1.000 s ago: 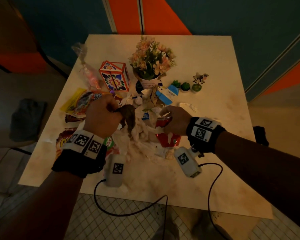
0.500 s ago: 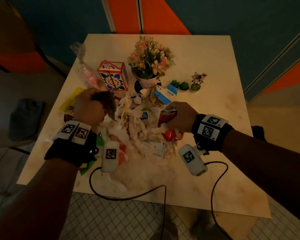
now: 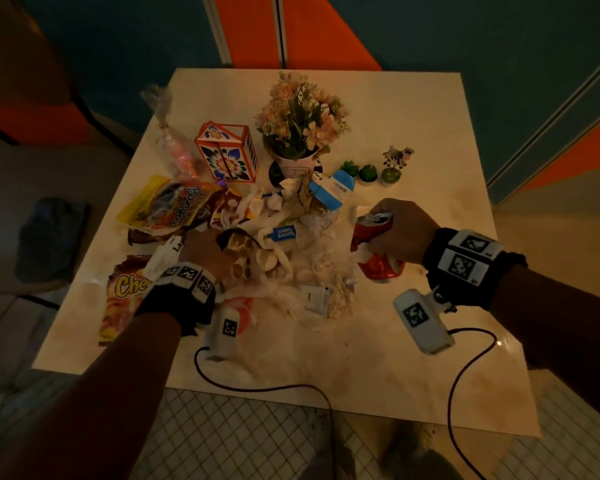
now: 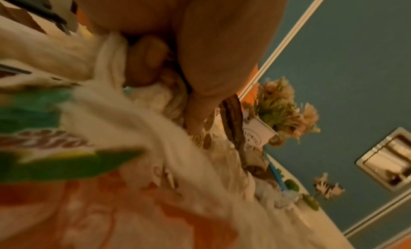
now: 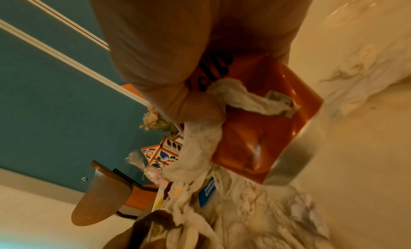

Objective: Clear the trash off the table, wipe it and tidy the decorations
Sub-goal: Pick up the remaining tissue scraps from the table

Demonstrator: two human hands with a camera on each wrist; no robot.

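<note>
The right hand [image 3: 400,228] holds the red can [image 3: 373,249], tipped, just right of the trash pile [image 3: 284,258] on the counter [image 3: 413,133]. The left hand [image 3: 205,252] seems to grab a spotted bag [image 3: 243,244] in the pile.

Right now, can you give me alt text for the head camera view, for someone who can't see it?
A person's right hand grips a crushed red can while the left hand grasps crumpled wrappers in a trash pile on a cream table. Behind the trash stand a flower pot, a patterned box and small figurines.
</note>
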